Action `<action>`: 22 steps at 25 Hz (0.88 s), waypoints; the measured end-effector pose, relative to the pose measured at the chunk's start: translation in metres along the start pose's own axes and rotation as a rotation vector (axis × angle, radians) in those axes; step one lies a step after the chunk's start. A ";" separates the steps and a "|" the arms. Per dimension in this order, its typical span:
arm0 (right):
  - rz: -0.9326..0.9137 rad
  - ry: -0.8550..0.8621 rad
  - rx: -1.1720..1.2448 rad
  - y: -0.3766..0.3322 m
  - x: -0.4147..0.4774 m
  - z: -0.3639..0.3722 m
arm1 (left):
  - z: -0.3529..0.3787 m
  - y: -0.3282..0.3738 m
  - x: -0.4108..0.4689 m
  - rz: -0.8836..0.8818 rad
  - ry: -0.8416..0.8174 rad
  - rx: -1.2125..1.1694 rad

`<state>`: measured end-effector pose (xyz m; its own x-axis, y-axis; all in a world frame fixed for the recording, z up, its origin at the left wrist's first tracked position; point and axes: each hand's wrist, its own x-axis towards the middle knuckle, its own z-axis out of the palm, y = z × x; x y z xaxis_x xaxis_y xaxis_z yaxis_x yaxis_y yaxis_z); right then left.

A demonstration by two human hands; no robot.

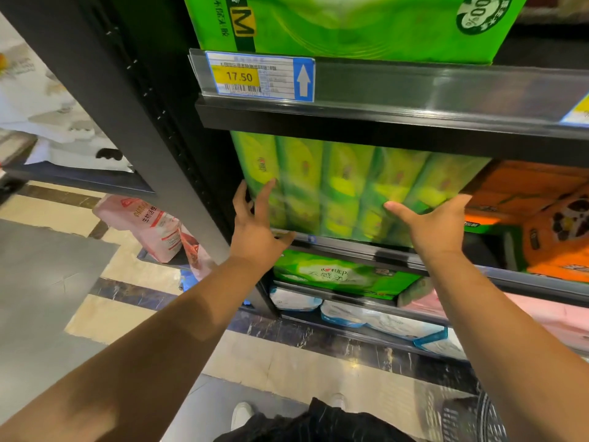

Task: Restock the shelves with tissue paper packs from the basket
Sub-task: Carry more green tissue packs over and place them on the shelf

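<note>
A large green tissue pack (344, 186) stands on the middle shelf (360, 247), its front face toward me. My left hand (255, 224) lies against the pack's lower left corner with fingers spread and straight. My right hand (436, 221) presses flat on the pack's lower right part, thumb pointing left. Neither hand grips anything. The dark basket (471, 416) shows at the bottom right on the floor.
Another green pack (366, 23) fills the shelf above, over a price tag (255, 76) reading 17.50. Orange packs (541, 218) sit to the right. Green, white and pink packs fill lower shelves. A black upright (153, 122) stands left; pink bags (149, 228) lie beyond it.
</note>
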<state>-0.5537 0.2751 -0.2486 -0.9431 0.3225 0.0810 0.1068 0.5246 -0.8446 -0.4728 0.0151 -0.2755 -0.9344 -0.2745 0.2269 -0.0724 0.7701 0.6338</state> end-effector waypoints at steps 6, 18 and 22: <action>0.031 -0.045 -0.176 -0.008 0.011 0.023 | -0.004 0.008 0.013 -0.169 -0.052 0.076; 0.160 -0.261 -0.246 -0.008 0.031 0.020 | -0.003 0.032 0.031 -0.286 -0.261 0.193; 0.018 -0.185 -0.182 0.003 0.022 0.011 | -0.005 0.030 0.026 -0.272 -0.253 0.211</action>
<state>-0.5772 0.2746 -0.2553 -0.9803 0.1923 -0.0458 0.1635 0.6588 -0.7344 -0.4974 0.0279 -0.2466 -0.9255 -0.3547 -0.1328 -0.3736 0.7974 0.4739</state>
